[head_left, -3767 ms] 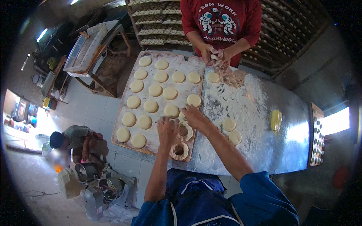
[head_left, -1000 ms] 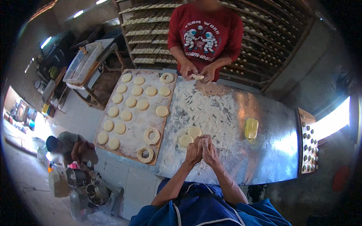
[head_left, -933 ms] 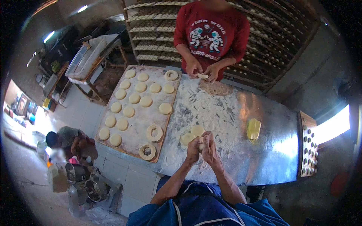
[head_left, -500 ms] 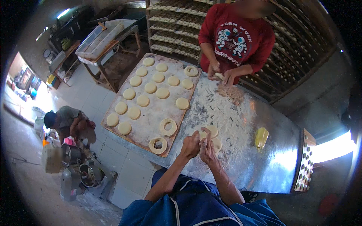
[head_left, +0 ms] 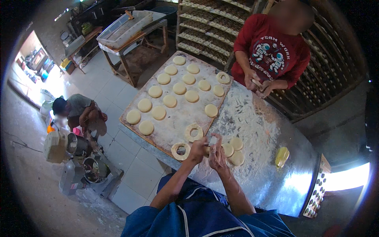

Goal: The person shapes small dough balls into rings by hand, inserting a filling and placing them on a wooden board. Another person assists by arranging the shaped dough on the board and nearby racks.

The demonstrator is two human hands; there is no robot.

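Note:
My left hand is closed, fingers curled round a piece of pale dough that shows between my hands. Facing it, my right hand presses against the dough from the other side, with its fingers raised and floury. Just right of my hands, three flat dough discs lie close together on the floured metal table. On the left is a floured wooden board carrying several dough discs. At its near corner, two dough rings lie beside my left hand.
Across the table a co-worker in a red shirt handles dough. A yellow packet lies at the right. Racks of dough trays stand behind. Another person bends beside metal mixing bowls at left. A wooden side table stands beyond.
The whole view has shifted, so the board and co-worker appear farther right. My hands have moved left relative to the table's discs, towards the rings, exposing the discs more. Dough now shows between my hands.

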